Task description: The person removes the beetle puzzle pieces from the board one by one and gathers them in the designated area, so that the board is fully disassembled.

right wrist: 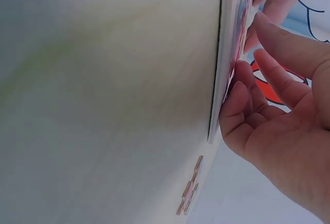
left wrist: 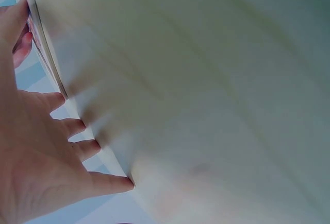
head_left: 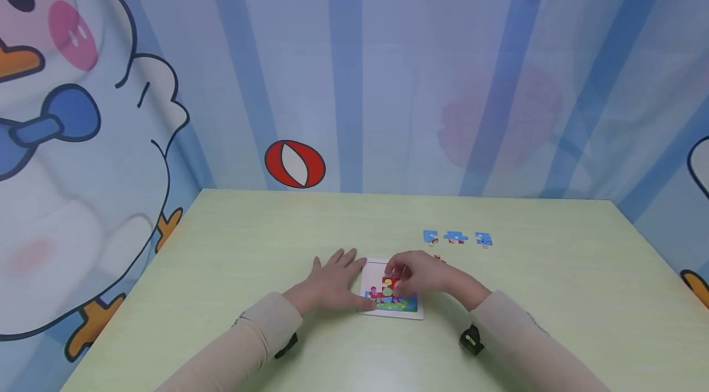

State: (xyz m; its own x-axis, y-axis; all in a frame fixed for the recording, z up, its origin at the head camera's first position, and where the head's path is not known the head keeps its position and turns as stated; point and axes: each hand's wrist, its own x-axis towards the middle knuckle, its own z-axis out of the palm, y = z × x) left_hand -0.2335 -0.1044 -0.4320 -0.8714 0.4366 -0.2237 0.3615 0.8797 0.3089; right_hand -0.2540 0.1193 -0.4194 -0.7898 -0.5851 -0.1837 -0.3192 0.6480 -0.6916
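Observation:
A small jigsaw puzzle board with a white frame lies on the table, its lower part filled with colourful picture pieces. My left hand rests at its left side, fingers spread and thumb on the lower left corner. In the left wrist view those fingers reach down to the tabletop. Over the board, my right hand holds a red and yellow puzzle piece between bent thumb and fingers; the fingers partly cover it. The right wrist view shows the curled lower fingers against the board's edge.
Behind the board, three loose blue puzzle pieces lie in a row. Another small reddish piece shows partly behind my right hand. The pale table ends at a blue striped cloth backdrop with printed cartoon figures.

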